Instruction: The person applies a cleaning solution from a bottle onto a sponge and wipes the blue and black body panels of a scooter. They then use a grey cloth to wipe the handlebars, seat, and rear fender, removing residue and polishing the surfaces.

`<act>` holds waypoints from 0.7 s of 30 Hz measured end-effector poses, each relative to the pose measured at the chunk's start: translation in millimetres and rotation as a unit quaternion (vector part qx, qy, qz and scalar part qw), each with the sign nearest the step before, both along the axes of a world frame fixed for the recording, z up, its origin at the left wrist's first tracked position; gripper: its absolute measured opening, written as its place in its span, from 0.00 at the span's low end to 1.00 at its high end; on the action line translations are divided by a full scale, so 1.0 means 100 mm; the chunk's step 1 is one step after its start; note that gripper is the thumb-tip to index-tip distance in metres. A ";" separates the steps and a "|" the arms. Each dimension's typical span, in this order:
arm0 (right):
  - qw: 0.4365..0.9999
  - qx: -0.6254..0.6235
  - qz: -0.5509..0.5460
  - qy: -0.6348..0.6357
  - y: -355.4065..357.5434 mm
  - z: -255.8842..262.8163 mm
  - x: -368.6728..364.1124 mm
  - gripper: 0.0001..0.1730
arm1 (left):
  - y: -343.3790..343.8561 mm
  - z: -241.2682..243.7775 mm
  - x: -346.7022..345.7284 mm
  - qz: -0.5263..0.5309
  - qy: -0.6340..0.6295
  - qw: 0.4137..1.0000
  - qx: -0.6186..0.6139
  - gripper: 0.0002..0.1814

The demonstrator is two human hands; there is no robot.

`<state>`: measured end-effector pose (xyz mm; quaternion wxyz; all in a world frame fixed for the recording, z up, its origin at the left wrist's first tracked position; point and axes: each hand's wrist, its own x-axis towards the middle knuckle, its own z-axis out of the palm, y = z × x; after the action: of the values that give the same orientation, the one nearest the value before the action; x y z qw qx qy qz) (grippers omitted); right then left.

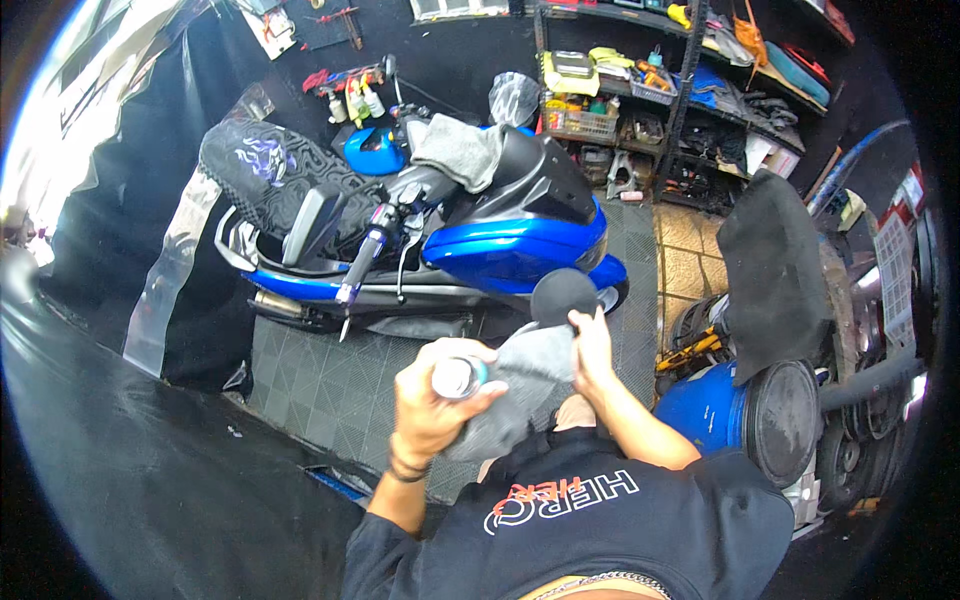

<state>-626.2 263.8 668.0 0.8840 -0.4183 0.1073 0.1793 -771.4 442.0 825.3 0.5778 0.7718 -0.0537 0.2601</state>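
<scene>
A small white-topped container (456, 377) is gripped in my left hand (433, 401), its end facing up. My right hand (592, 352) holds a round black disc (564, 298), which looks like a foam pad, together with a grey cloth (536, 356). The cloth hangs down between my two hands. Beyond them stands a blue and black scooter (502, 244) with its front towards the right. A second grey cloth (457, 150) lies over its dashboard area. The scooter's handlebar grip (365, 259) points towards me.
Shelves (660, 112) with baskets, cloths and bottles line the back right. A blue barrel (697, 409) with a black lid and a hanging dark mat (776, 277) stand to my right. Spray bottles (356, 101) hang behind the scooter. Dark sheeting (150, 450) covers the left side.
</scene>
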 end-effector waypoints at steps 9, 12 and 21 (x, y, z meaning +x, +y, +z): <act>0.956 0.214 0.194 -0.055 0.05 1.32 0.01 0.31 | 0.44 0.93 -0.25 0.066 0.018 0.922 0.381 0.35; 0.933 0.230 0.273 -0.034 -0.03 1.37 0.15 0.34 | 0.42 0.86 -0.13 0.081 0.001 0.940 0.331 0.36; 0.922 0.220 0.320 -0.006 -0.45 1.07 1.13 0.30 | -0.12 0.17 0.31 0.167 -0.109 0.980 -0.002 0.33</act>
<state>-513.4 219.0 775.1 0.8500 -0.2262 -0.0796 0.4691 -739.9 429.8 842.5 0.5188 0.7356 0.0139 0.4354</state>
